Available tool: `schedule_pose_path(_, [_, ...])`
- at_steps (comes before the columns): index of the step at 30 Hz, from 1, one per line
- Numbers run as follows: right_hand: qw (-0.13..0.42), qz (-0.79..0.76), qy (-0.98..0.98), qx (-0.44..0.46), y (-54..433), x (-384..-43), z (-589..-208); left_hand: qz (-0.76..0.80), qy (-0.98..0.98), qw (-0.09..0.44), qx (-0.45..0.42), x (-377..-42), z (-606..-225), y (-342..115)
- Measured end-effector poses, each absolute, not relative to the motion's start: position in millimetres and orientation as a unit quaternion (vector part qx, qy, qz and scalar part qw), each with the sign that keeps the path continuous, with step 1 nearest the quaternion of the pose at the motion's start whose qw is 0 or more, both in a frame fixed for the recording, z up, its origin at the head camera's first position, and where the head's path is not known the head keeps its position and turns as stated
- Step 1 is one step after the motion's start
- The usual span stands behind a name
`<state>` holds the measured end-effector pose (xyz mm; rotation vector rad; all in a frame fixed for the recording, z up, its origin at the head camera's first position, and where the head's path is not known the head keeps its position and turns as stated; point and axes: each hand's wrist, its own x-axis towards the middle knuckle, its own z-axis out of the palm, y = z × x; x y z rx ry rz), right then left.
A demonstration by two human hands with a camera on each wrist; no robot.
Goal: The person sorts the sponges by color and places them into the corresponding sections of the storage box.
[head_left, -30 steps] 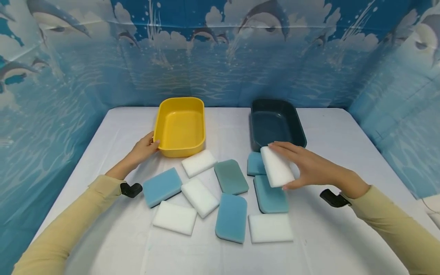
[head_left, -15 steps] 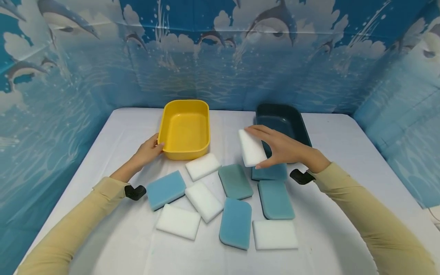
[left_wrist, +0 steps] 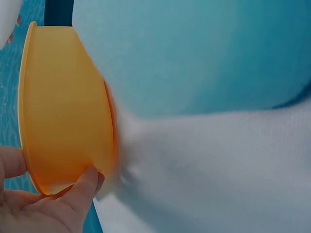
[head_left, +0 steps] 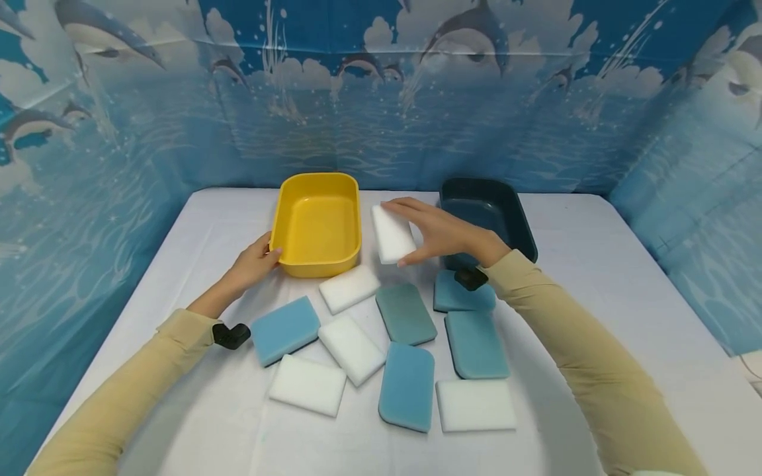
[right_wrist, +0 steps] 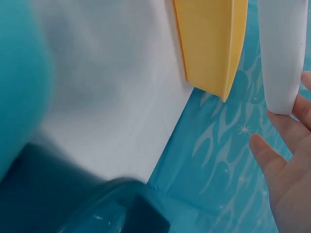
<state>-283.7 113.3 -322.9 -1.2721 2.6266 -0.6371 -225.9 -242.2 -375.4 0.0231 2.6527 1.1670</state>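
Note:
My right hand [head_left: 443, 231] holds a white sponge [head_left: 393, 236] by its ends, above the table between the two tubs. In the right wrist view the sponge [right_wrist: 283, 53] stands on edge against the fingers. My left hand [head_left: 253, 266] grips the near left corner of the yellow tub [head_left: 318, 270]; in the left wrist view the thumb [left_wrist: 85, 187] lies on its outer wall. No sponge shows inside the yellow tub. Below it on the table lie white sponges, such as one [head_left: 349, 288] by the tub, and blue ones, such as one [head_left: 286, 329] near my left wrist.
A dark blue tub [head_left: 524, 231] stands at the back right, partly behind my right forearm. In front of it lie blue-green sponges [head_left: 476, 344] and a white sponge [head_left: 476, 405]. A dolphin-print curtain [head_left: 381, 132] hangs directly behind the white table [head_left: 571, 264].
My right hand has carried the white sponge left and away from me, from in front of the dark tub to beside the yellow one. My left hand has stayed on the yellow tub.

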Motion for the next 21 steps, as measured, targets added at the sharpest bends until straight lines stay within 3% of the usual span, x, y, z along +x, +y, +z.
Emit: schedule_pose_path(21, [0.141,-0.203,0.896,-0.368,34,-322,-324,0.395,0.911,0.120,0.017,-226,-375,-244])
